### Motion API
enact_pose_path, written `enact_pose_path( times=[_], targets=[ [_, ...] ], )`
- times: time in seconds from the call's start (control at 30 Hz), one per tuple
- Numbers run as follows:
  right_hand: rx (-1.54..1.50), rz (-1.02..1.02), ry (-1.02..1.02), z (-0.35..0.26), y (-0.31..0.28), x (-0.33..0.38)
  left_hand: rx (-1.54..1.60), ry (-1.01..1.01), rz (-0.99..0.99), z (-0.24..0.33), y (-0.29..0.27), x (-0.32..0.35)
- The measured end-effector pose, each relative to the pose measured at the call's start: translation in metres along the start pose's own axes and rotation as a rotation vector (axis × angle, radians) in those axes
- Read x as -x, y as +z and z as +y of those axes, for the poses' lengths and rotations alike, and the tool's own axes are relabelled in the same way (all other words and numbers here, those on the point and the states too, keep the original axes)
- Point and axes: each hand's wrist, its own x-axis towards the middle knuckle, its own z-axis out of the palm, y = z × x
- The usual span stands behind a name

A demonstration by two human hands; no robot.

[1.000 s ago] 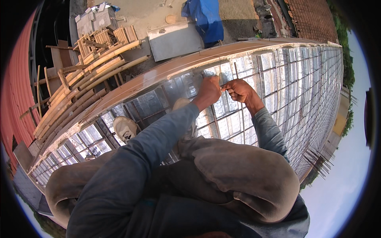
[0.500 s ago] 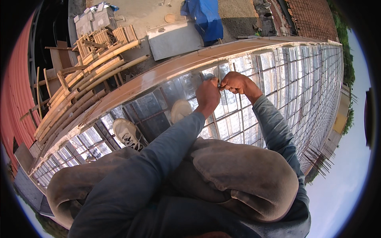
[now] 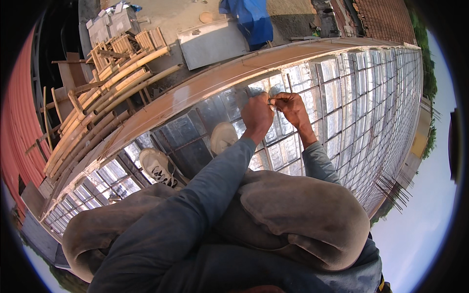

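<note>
My left hand (image 3: pixel 257 115) is closed in a fist over the rebar grid (image 3: pixel 337 100), close to the board edge. Beside it, my right hand (image 3: pixel 292 108) is bent at the wrist, thumb and fingers pinched together at the left hand's fingertips. A thin pale strand (image 3: pixel 269 85) shows just above the closed fingers; a small dark loop-like bit sits between the two hands, too small to name. Shiny metal sheeting (image 3: pixel 281 146) lies under the crossing bars. My two shoes (image 3: pixel 157 165) stand on the grid to the left, below my bent knees.
A brown formwork board (image 3: pixel 205 83) borders the grid, with a drop beyond it. Lower down lie bamboo poles (image 3: pixel 122 80), a grey panel (image 3: pixel 212 44) and a blue tarp (image 3: pixel 251 24). Rebar ends (image 3: pixel 393 190) stick out at the right.
My right hand has turned and drawn in, its wrist now lower and its forearm nearer the left one. The left hand has hardly moved.
</note>
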Motion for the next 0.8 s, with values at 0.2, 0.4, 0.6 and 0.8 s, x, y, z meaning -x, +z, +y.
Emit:
enact_pose_path(
  times=[0.2,0.4,0.6,0.8],
  targets=[
    [0.389,-0.013,-0.083,-0.007,-0.001,-0.018,-0.007,-0.042,-0.03,0.004,-0.004,0.001],
    [0.556,-0.102,-0.135,-0.01,-0.005,-0.027,0.025,-0.107,-0.078,0.01,-0.013,0.003],
    [0.62,-0.16,-0.252,-0.013,-0.013,-0.041,0.047,-0.153,-0.085,0.014,-0.016,0.0],
    [0.63,-0.133,-0.254,-0.022,-0.01,-0.032,0.041,-0.145,-0.063,0.013,-0.01,0.001]
  ],
)
